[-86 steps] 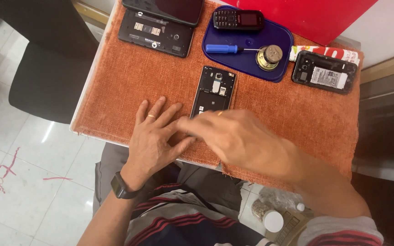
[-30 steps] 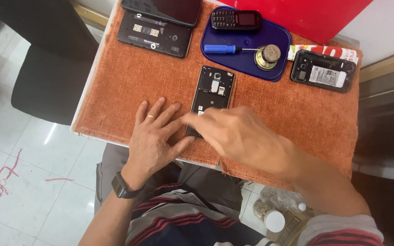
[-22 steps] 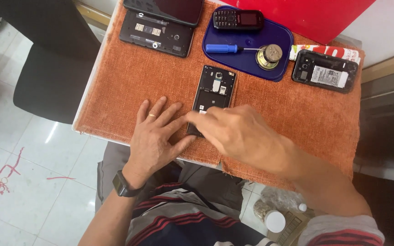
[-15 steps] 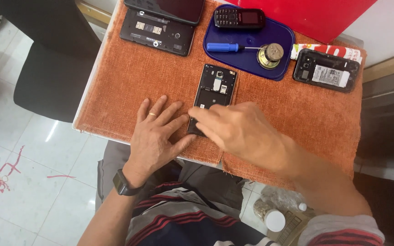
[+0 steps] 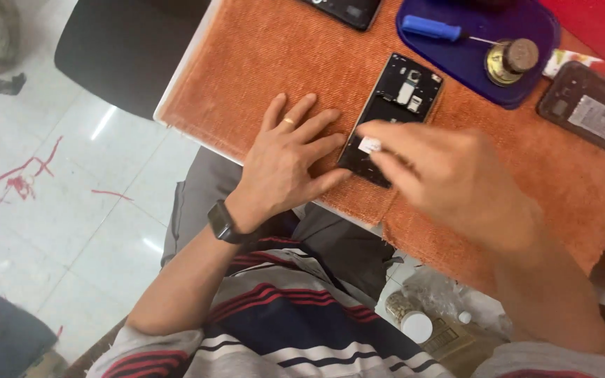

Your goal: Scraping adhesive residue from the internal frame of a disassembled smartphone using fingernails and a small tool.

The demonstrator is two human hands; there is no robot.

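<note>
An opened black phone (image 5: 399, 98) with its back off lies on the orange mat (image 5: 281, 56). My left hand (image 5: 285, 157) lies flat on the mat, fingers spread, its fingertips against the phone's lower left edge; it wears a ring and a black wrist watch. My right hand (image 5: 449, 182) hovers over the phone's lower half and pinches a small white piece (image 5: 369, 145) between its fingertips. The phone's lower end is hidden under that hand.
A blue tray (image 5: 477, 59) at the back holds a blue-handled screwdriver (image 5: 432, 29) and a small round brass weight (image 5: 511, 59). Another opened phone (image 5: 588, 108) lies at right, a third (image 5: 344, 8) at the top edge. A black chair (image 5: 127, 49) stands left.
The view has moved in closer and shifted. My right hand has slid up onto the phone's lower half and now shows a small white piece at its fingertips. The left hand stays flat.
</note>
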